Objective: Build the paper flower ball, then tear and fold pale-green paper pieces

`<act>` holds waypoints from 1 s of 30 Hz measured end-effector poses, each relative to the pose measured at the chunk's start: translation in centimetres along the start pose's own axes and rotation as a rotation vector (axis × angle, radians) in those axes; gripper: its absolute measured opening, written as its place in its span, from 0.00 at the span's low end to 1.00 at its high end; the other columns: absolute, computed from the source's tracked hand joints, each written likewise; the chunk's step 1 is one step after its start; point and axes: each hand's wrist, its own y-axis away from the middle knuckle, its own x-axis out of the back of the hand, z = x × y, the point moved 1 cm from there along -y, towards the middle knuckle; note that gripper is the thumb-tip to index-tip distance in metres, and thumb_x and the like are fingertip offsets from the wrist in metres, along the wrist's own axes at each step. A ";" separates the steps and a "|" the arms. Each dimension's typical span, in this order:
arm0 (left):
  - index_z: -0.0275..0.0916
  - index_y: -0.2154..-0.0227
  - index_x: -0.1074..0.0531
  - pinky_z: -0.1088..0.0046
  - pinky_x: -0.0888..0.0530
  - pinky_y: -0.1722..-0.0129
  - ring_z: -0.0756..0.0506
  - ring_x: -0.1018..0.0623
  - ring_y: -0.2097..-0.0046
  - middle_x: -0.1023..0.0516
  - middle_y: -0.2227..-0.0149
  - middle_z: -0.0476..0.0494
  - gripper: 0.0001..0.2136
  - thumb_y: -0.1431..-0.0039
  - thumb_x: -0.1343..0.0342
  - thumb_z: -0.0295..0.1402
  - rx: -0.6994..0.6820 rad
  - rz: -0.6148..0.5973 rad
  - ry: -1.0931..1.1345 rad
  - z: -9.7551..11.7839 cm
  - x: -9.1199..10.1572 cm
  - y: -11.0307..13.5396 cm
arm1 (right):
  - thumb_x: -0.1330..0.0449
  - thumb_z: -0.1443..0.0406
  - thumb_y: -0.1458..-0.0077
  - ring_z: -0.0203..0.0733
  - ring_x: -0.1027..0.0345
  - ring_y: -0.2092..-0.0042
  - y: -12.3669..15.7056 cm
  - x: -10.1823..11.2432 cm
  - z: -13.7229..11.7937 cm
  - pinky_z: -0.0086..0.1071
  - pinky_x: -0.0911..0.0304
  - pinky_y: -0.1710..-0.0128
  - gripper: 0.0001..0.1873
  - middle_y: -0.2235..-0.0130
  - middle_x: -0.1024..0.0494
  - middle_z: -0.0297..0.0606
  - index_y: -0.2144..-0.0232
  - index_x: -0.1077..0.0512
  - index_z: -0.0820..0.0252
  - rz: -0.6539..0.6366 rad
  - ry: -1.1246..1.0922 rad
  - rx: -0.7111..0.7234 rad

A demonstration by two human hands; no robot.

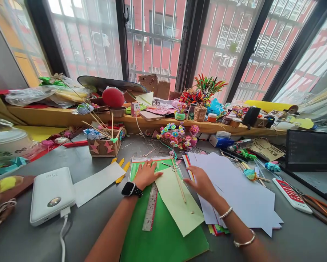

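My left hand (145, 175) lies with fingers spread on the green folder (134, 236), near the upper end of a metal ruler (151, 209). To its right is a pale yellow-green paper sheet (176, 203), set at a slant. A thin wooden stick (179, 183) rests on that sheet, with scissors (174, 167) by its upper part and a tiny brown piece (192, 212) lower down. My right hand (203, 183), fingers apart and holding nothing visible, is at the left edge of a stack of white paper (242, 196). Coloured sheets (216, 230) stick out beneath the stack.
A white power bank (54, 196) with a cable stands left, beside a white paper strip (98, 183). Behind are a cardboard box (104, 147) holding sticks and colourful flowers (176, 134). A calculator (291, 194) and a laptop (307, 156) are at right.
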 end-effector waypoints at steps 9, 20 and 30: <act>0.34 0.59 0.33 0.57 0.56 0.45 0.39 0.46 0.42 0.39 0.46 0.32 0.15 0.50 0.48 0.32 -0.154 -0.084 -0.603 0.6 -0.5 0.7 | 0.53 0.75 0.49 0.49 0.54 0.43 -1.3 -2.0 -3.3 0.47 0.57 0.47 0.22 0.45 0.42 0.44 0.52 0.36 0.56 -0.228 0.181 -0.077; 0.32 0.60 0.32 0.60 0.33 0.63 0.33 0.30 0.56 0.31 0.56 0.28 0.16 0.52 0.49 0.34 0.065 0.182 -1.053 -0.4 8.7 1.5 | 0.49 0.59 0.48 0.44 0.41 0.50 -0.9 0.7 -6.3 0.34 0.44 0.51 0.18 0.51 0.32 0.46 0.57 0.32 0.63 -0.196 0.072 -0.031; 0.33 0.55 0.34 0.67 0.35 0.56 0.38 0.31 0.53 0.33 0.53 0.31 0.17 0.47 0.55 0.33 0.055 0.255 -1.071 -1.2 8.9 1.6 | 0.45 0.67 0.55 0.54 0.51 0.44 3.2 1.3 -7.5 0.43 0.49 0.48 0.34 0.45 0.42 0.53 0.45 0.47 0.68 -0.500 -0.204 0.215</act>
